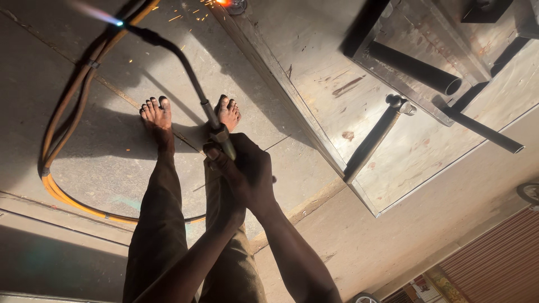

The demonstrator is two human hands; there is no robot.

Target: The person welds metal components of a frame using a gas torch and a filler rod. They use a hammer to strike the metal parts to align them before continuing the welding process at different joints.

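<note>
Both hands are closed together around the handle of a gas cutting torch (pixel 216 126), just below the centre of the frame: the right hand (pixel 255 174) grips it from the right side and the left hand (pixel 220 168) wraps it from the left, with the fingers (pixel 212 152) folded over the metal body. From the handle the dark bent tube of the torch goes up to the upper left of the frame, where the tip burns with a small blue-white flame (pixel 106 15). A bundle of orange hoses (pixel 56 185) makes a loop on the concrete floor (pixel 101 163) along the left side. The 2 bare feet (pixel 157 115) of the person stand on this floor, right beside the torch handle in the picture. At the top centre, at the edge of a large steel plate (pixel 325 84), a red-hot spot (pixel 223 3) glows and orange sparks lie around it, so I judge that some cutting or heating is already done there. The flame now points away from the plate, well apart from the hot spot. How much of the edge is finished I cannot tell, because it goes out of the frame.
</note>
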